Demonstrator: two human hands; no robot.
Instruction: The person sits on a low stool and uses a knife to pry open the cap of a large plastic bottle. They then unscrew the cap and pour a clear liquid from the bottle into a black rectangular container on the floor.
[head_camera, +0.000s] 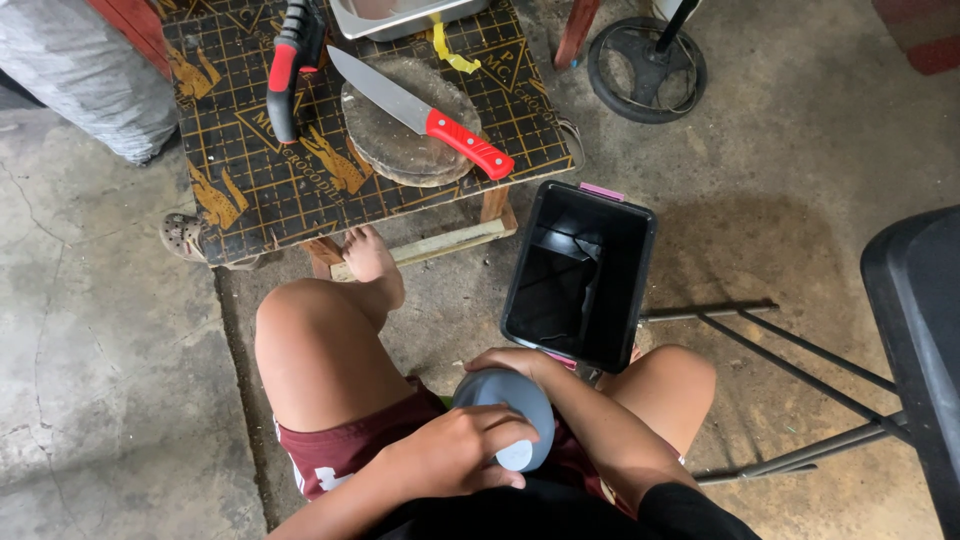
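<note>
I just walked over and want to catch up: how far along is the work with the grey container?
Laid out: a red-handled knife rests on the round board. In hand: both the left hand and right hand grip the grey container over the lap. Left: the black bin beside the knee looks unfilled.

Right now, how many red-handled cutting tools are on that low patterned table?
2. A large red-handled steel knife lies across the round stone slab at the table's middle. A red-and-black-handled tool lies left of it, its upper end cut off by the frame.

1 knife (420, 110), 1 black bin (580, 275), 1 grey cup (505, 415), 2 hands (455, 450).
</note>
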